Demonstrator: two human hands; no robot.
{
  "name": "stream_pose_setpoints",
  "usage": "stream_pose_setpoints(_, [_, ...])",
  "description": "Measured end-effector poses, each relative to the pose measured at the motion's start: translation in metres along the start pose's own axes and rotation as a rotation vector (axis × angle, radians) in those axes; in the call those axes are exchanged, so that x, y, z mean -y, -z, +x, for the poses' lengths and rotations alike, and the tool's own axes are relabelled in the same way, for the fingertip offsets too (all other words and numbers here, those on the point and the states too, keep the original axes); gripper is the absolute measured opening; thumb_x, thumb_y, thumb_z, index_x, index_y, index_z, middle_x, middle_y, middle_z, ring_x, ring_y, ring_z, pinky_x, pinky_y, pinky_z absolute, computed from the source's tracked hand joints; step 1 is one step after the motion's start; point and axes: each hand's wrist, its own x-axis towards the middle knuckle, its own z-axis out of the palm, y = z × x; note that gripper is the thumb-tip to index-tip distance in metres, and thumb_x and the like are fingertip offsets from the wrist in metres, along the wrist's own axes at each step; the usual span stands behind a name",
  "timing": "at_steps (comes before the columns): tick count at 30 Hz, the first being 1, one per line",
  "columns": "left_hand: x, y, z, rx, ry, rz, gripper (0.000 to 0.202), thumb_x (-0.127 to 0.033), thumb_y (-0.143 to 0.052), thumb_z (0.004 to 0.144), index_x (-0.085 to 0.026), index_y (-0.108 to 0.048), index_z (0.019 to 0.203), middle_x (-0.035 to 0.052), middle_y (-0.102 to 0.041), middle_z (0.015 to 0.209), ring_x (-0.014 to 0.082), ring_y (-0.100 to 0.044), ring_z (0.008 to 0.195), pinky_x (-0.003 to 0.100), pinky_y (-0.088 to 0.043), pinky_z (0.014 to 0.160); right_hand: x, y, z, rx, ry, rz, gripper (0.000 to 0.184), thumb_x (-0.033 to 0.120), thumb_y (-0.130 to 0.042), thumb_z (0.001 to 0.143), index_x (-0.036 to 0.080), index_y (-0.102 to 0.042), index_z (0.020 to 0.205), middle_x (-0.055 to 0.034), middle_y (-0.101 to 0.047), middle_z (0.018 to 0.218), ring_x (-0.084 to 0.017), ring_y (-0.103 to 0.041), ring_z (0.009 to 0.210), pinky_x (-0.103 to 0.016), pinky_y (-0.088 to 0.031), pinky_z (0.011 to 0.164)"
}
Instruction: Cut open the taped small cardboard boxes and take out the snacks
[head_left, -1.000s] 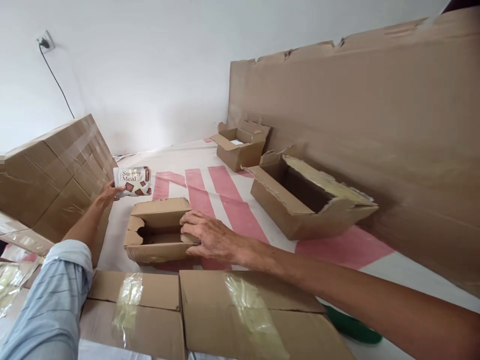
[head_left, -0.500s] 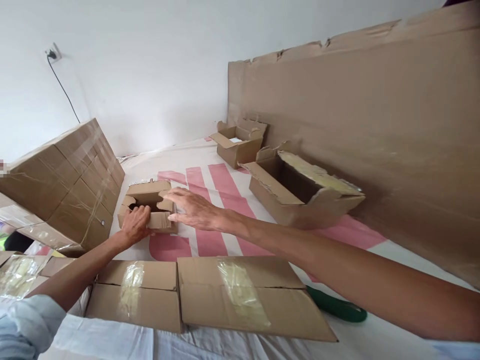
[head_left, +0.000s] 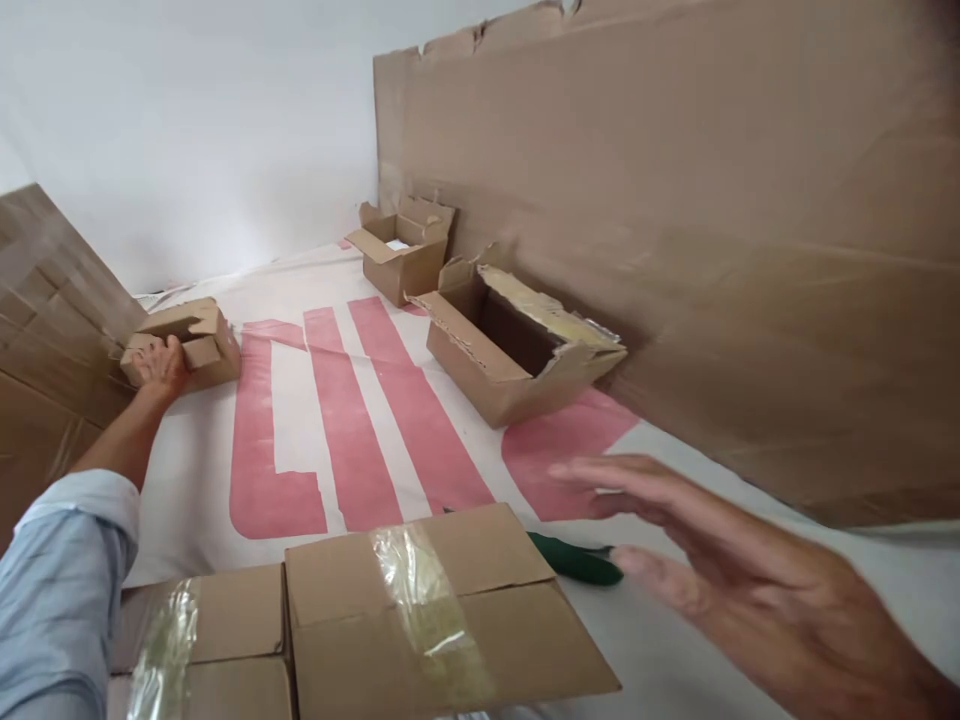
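My left hand (head_left: 159,364) rests on the near side of a small open cardboard box (head_left: 196,341), fingers curled against its wall, far out at the left beside a stack of taped cartons (head_left: 45,330). My right hand (head_left: 720,570) hovers at the lower right with fingers stretched out and apart, holding nothing, slightly blurred. A green-handled object (head_left: 574,560) lies on the sheet just left of its fingertips, partly hidden by a taped carton (head_left: 427,610).
A white sheet with broad red letters (head_left: 360,420) covers the surface. A torn open box (head_left: 517,345) and a smaller open box (head_left: 401,250) stand along a tall cardboard panel (head_left: 675,230) on the right. A second taped carton (head_left: 202,640) sits at the near left.
The packet went out of sight as the left hand moved onto the small box and pushed it far left. The right hand left the box and drew back to the lower right. View swung right.
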Motion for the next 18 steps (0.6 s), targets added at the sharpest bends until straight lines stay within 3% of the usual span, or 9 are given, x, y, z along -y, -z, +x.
stream_pose_setpoints(4, [-0.011, 0.013, 0.018, -0.022, 0.02, -0.154, 0.108, -0.079, -0.055, 0.087, 0.001, -0.031, 0.155, 0.0235, -0.034, 0.165, 0.051, -0.025, 0.153, 0.069, -0.02, 0.119, -0.02, -0.012, -0.026, 0.285, -0.117, 0.185, 0.086, 0.076, -0.071, 0.081, 0.036, -0.051, 0.154, -0.012, -0.057, 0.155, -0.042, -0.062, 0.133, -0.05, -0.062, 0.101])
stream_pose_setpoints(7, [-0.022, 0.044, -0.006, -0.078, -0.071, -0.153, 0.12, -0.08, -0.07, 0.076, -0.004, -0.029, 0.16, 0.0259, -0.022, 0.172, 0.0531, -0.015, 0.157, 0.071, -0.016, 0.122, -0.03, -0.022, -0.03, 0.511, -0.226, 0.351, 0.124, 0.089, -0.073, 0.066, 0.033, -0.029, 0.167, -0.0156, -0.038, 0.169, -0.047, -0.045, 0.149, -0.057, -0.05, 0.114])
stream_pose_setpoints(9, [-0.028, 0.071, -0.048, -0.045, -0.245, -0.212, 0.111, -0.076, -0.074, 0.075, -0.011, -0.04, 0.158, 0.022, -0.033, 0.169, 0.0508, -0.026, 0.154, 0.066, -0.024, 0.124, -0.035, -0.028, -0.028, 0.596, -0.226, 0.457, 0.138, 0.093, -0.074, 0.059, 0.031, -0.02, 0.17, -0.0163, -0.03, 0.173, -0.048, -0.034, 0.155, -0.057, -0.042, 0.121])
stream_pose_setpoints(10, [-0.03, 0.085, -0.078, 0.047, -0.324, -0.284, 0.104, -0.074, -0.073, 0.077, -0.014, -0.043, 0.157, 0.0185, -0.042, 0.165, 0.0478, -0.036, 0.151, 0.062, -0.03, 0.123, -0.037, -0.031, -0.026, 0.615, -0.201, 0.492, 0.142, 0.094, -0.074, 0.057, 0.03, -0.018, 0.17, -0.016, -0.027, 0.174, -0.047, -0.03, 0.157, -0.056, -0.038, 0.123])
stream_pose_setpoints(12, [-0.036, 0.108, -0.148, 0.404, -0.484, -0.467, 0.101, -0.076, -0.067, 0.081, -0.017, -0.041, 0.159, 0.0163, -0.052, 0.158, 0.0407, -0.054, 0.141, 0.054, -0.046, 0.115, -0.038, -0.037, -0.026, 0.629, -0.13, 0.536, 0.145, 0.094, -0.075, 0.056, 0.029, -0.015, 0.171, -0.0151, -0.024, 0.176, -0.046, -0.026, 0.158, -0.055, -0.033, 0.126])
stream_pose_setpoints(13, [-0.039, 0.116, -0.187, 0.535, -0.533, -0.507, 0.108, -0.078, -0.069, 0.078, -0.019, -0.035, 0.162, 0.0176, -0.053, 0.158, 0.0404, -0.055, 0.14, 0.054, -0.049, 0.112, -0.037, -0.04, -0.027, 0.628, -0.096, 0.549, 0.145, 0.093, -0.075, 0.057, 0.029, -0.013, 0.171, -0.0146, -0.023, 0.176, -0.045, -0.026, 0.159, -0.055, -0.033, 0.127])
stream_pose_setpoints(14, [-0.043, 0.122, -0.224, 0.59, -0.586, -0.492, 0.115, -0.076, -0.073, 0.074, -0.021, -0.028, 0.165, 0.0187, -0.049, 0.161, 0.0416, -0.05, 0.144, 0.056, -0.046, 0.114, -0.035, -0.043, -0.028, 0.623, -0.067, 0.554, 0.144, 0.091, -0.076, 0.059, 0.029, -0.011, 0.171, -0.0143, -0.023, 0.176, -0.044, -0.026, 0.159, -0.055, -0.033, 0.127])
stream_pose_setpoints(16, [-0.049, 0.128, -0.288, 0.572, -0.645, -0.347, 0.132, -0.072, -0.083, 0.064, -0.021, -0.018, 0.168, 0.0239, -0.04, 0.166, 0.0491, -0.038, 0.152, 0.067, -0.036, 0.117, -0.028, -0.051, -0.033, 0.594, -0.026, 0.548, 0.141, 0.087, -0.078, 0.064, 0.031, -0.007, 0.172, -0.0136, -0.022, 0.177, -0.042, -0.028, 0.159, -0.055, -0.034, 0.126])
stream_pose_setpoints(18, [-0.051, 0.128, -0.33, 0.516, -0.646, -0.247, 0.13, -0.064, -0.086, 0.063, -0.019, -0.02, 0.166, 0.026, -0.044, 0.162, 0.0492, -0.042, 0.148, 0.066, -0.036, 0.117, -0.021, -0.055, -0.037, 0.56, 0.003, 0.542, 0.138, 0.083, -0.08, 0.067, 0.032, -0.005, 0.171, -0.0137, -0.021, 0.177, -0.04, -0.031, 0.157, -0.056, -0.036, 0.124])
